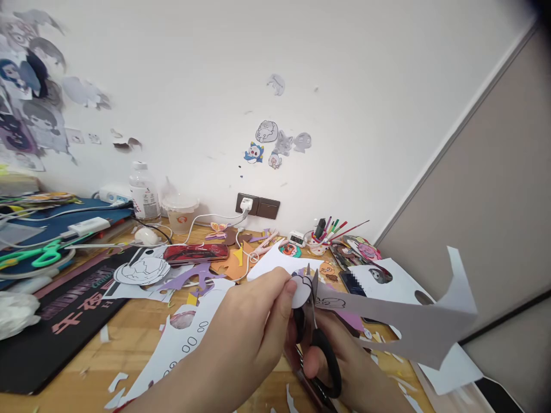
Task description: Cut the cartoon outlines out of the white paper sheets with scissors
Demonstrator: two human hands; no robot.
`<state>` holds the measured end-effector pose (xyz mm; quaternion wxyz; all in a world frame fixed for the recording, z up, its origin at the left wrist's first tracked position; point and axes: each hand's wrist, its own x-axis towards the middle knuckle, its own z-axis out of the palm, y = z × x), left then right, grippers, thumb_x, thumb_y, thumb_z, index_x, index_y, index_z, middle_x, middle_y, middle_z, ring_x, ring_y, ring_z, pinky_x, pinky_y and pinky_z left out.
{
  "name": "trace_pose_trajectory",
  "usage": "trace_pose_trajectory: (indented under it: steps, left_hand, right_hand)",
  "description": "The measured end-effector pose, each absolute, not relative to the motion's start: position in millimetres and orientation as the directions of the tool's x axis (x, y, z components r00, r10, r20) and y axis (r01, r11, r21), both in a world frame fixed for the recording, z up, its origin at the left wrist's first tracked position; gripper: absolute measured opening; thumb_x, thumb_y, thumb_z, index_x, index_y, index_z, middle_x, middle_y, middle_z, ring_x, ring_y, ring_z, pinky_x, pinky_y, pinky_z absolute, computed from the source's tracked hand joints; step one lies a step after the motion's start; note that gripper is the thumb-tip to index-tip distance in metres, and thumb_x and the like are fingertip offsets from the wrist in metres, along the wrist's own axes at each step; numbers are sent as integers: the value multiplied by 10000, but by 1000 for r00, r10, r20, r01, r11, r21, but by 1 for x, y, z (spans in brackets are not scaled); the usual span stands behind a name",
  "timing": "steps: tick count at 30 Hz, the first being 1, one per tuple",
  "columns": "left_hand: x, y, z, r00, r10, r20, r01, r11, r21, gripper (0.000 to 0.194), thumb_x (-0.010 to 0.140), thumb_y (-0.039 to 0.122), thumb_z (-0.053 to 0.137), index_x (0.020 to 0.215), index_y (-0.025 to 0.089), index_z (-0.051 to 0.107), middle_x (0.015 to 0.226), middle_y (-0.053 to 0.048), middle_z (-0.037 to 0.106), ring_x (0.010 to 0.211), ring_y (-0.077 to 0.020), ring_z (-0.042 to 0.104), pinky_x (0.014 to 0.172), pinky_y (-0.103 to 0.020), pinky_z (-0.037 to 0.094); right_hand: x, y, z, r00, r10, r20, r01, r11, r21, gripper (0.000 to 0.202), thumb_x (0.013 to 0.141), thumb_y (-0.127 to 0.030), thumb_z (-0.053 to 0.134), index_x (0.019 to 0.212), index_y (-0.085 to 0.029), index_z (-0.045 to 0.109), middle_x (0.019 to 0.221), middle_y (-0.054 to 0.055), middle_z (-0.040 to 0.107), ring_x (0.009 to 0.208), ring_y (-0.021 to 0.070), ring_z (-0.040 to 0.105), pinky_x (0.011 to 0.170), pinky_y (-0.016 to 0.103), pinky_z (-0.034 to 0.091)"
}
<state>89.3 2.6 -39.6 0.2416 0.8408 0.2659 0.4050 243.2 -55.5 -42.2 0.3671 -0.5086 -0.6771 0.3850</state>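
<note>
My left hand (262,321) pinches a small rounded piece of white paper (302,291) between thumb and fingers. In my right hand (344,355) is a pair of scissors (329,361) with black handles. Their blades point up and are slightly parted, right beside the rounded piece. From the blades a long paper strip (413,321), with a black line drawing near its left end, stretches out to the right and bends at its far end. Whether the strip and the rounded piece are still joined is hidden by the blades.
Paper scraps (118,381) litter the wooden table. Left lie a black mat (77,321), a stack of cut-out drawings (142,271) and green scissors (47,252). Behind stand a bottle (144,195), a lidded cup (181,217) and a pen holder (318,244). A red case (196,253) lies mid-left.
</note>
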Motion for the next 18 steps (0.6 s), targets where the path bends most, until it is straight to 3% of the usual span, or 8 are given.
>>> trace_pose_trajectory:
  steps: [6,11,18]
  left_hand:
    - [88,5,-39,449,639,625,241,-760,604,245,929,238,334,705,204,427,584,50,479,507,-95,448,488,-215,332]
    - [87,6,-37,417,653,632,211,-746,632,237,928,231,342,713,202,436,596,50,481,528,-88,463,497,-200,348]
    - [87,5,-40,413,572,709,258,-820,511,224,912,172,368,690,203,366,553,83,393,478,-61,371,477,-176,297]
  right_hand:
    - [238,-52,-38,-221,972,83,316,152,-937,576,620,-748,529,763,-191,494,667,-29,438,581,128,362,530,243,316]
    - [234,-52,-37,-235,972,12,296,83,-952,579,588,-746,559,722,-188,480,649,-27,463,556,121,380,523,240,339]
    - [231,-54,-35,-231,971,58,374,144,-916,632,599,-805,466,783,-200,481,649,-22,459,555,130,404,523,248,397]
